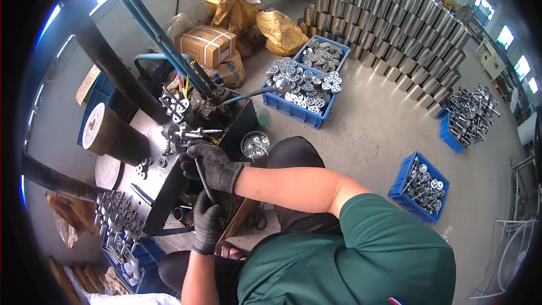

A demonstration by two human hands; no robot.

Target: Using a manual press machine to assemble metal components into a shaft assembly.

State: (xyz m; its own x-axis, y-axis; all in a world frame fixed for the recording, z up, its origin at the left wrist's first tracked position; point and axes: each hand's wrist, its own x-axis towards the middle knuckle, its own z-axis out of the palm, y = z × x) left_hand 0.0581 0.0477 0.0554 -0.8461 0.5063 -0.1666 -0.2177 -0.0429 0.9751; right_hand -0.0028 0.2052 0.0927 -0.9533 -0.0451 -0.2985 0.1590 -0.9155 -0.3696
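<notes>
My two hands wear black gloves. In front of my knees, my left hand (206,225) is closed round the lower end of a slim grey metal rod (204,182). My right hand (217,166) is curled at the rod's upper end, over the edge of the metal workbench (164,189); its fingertips are partly hidden. Just beyond the right hand lie several shafts with round metal parts (189,133) on the bench. Small dark rings (162,162) lie to their left. A round bowl of small metal pieces (255,144) stands right of the right hand.
Blue crates of wheel-shaped metal parts (305,116) stand ahead on the floor, before stacked shiny cylinders (389,28). Other blue crates (400,185) hold shafts at right. A lever with a ball end (281,85) juts from the bench. Scissors (257,220) lie near my feet.
</notes>
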